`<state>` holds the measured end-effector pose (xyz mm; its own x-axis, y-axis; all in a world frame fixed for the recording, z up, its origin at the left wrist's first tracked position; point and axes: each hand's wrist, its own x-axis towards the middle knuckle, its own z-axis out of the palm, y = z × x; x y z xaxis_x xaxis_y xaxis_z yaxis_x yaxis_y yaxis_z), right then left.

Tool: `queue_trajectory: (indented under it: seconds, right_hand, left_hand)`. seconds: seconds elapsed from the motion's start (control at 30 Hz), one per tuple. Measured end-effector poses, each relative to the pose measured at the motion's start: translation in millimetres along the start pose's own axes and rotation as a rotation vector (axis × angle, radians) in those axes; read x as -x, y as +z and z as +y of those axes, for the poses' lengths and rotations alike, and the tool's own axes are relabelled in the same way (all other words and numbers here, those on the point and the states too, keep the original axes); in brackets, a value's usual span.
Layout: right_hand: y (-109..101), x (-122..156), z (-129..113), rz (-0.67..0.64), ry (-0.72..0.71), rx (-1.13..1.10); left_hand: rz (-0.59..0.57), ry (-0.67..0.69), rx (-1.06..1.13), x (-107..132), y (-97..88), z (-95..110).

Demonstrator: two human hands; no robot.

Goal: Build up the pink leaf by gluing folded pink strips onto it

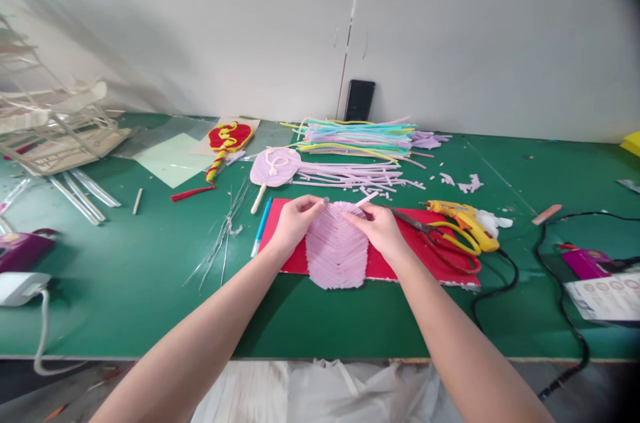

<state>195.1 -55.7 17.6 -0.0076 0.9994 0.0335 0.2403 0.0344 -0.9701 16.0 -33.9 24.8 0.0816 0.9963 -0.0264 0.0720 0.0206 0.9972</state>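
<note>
A pale pink panel (337, 253) of pipe cleaner pieces, laid in a V pattern, lies over a red sheet (387, 261). My left hand (299, 221) pinches the panel at its upper left edge. At the upper right, my right hand (381, 224) has its thumb and fingers closed on a short pink pipe cleaner (367, 199), whose end sticks out above them. Scissors (467, 241) with yellow and red handles lie on the sheet right of my right hand. A blue pen (262, 226) rests along the sheet's left edge.
A yellow glue gun (465, 215) lies behind the scissors, its black cord trailing right. Beyond are a pink fan-shaped piece (275, 167), bundled coloured pipe cleaners (355, 136) and a phone (360, 100) against the wall. Thin wires (226, 226) lie left; a white plug (23, 288) sits far left.
</note>
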Motion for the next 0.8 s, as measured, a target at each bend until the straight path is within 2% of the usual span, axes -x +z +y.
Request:
queue_trajectory:
  seconds: [0.8]
  right_hand:
    - [1.0, 0.3, 1.9, -0.031, 0.007, -0.006]
  left_hand:
    - [0.004, -0.013, -0.018, 1.5, 1.6, 2.5]
